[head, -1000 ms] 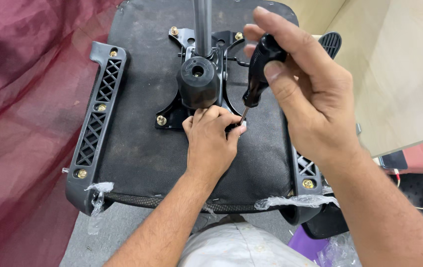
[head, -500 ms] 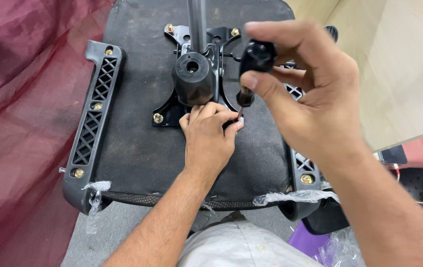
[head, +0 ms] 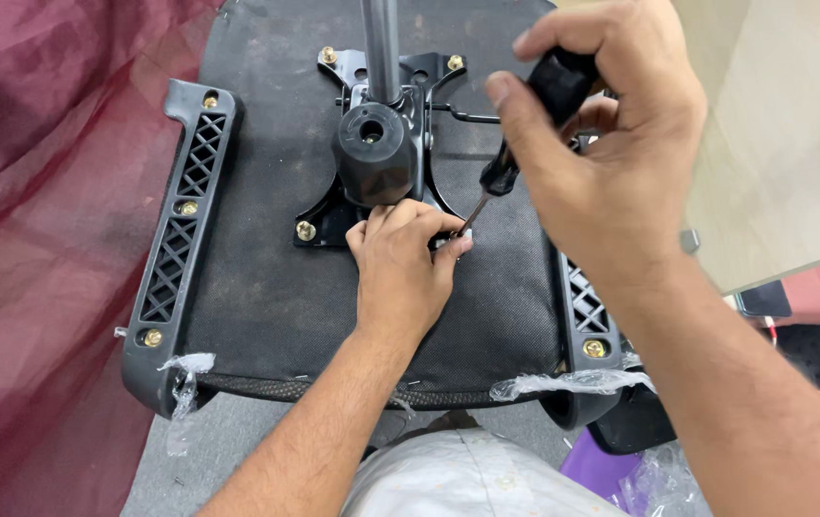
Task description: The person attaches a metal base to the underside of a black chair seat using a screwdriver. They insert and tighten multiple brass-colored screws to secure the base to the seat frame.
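The right hand [head: 611, 163] has tilted the screwdriver [head: 525, 134] it grips; the left hand [head: 405, 263] pinches its tip against the chair seat [head: 266, 287], fingers pressed together.

Your left hand [head: 400, 268] and right hand [head: 611, 163] are bare, with no gloves, rings or watch showing. Both forearms are uncovered as far as the frame's edge, no sleeves in sight. At the bottom, you wear a light grey garment [head: 467, 479] with a faint pattern.
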